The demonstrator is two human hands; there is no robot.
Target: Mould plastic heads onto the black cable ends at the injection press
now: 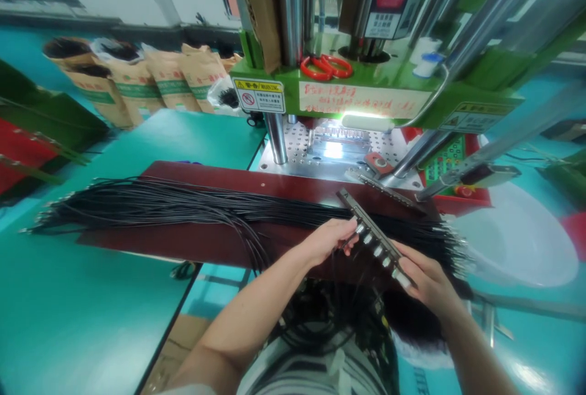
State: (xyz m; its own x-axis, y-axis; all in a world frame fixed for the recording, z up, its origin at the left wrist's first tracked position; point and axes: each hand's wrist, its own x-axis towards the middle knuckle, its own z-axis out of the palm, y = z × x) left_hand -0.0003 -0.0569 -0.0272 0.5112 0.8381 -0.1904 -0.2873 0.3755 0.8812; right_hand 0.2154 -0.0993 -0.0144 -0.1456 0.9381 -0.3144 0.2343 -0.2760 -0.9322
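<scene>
A long dark metal bar (368,224) with several silver connectors (378,251) along its near side is held slantwise in front of me. My right hand (423,276) grips its lower right end, thumb on top. My left hand (336,239) is closed at its upper left part, beside the first connectors; the fingertips are partly hidden below the bar. Thin black cables hang under the bar toward my lap. Beneath my hands a big bundle of black cables (183,199) with metal ends lies along a dark red board (165,172). A second metal bar (391,192) rests behind, at the press's edge.
Ahead stands a green press (274,74) with steel columns and a lit, perforated metal plate (297,154). Red-handled scissors (326,68) lie on its ledge. A green button panel (446,160) and a white basin (526,236) are right; paper sacks (132,80) stand back left.
</scene>
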